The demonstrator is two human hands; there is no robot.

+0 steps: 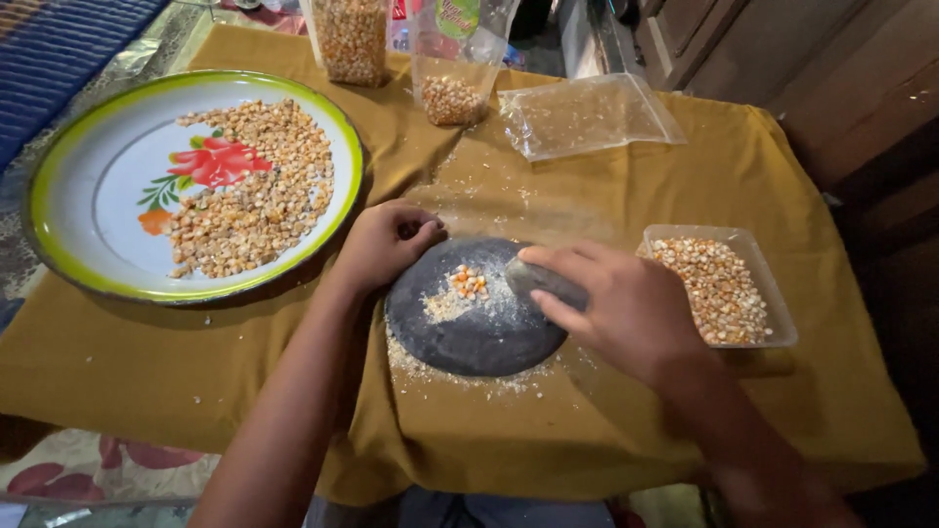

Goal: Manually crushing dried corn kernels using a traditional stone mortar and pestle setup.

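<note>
right hand (626, 308) wrapped around the dark grinding stone (546, 281), its tip resting on the round stone slab (469, 328) just beside a small heap of corn kernels (469, 283). left hand (384, 242) loosely curled, holding nothing, bracing the slab's far-left rim (crumbs already spilled onto the yellow cloth (685, 176)). judgement: keep the slab pinned and roll the stone over the heap, so kernels crush rather than skid off.

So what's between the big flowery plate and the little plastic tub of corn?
In the head view, the dark grinding stone lies between the plate and tub, with both hands: left hand at its edge, right hand gripping a pestle.
</note>
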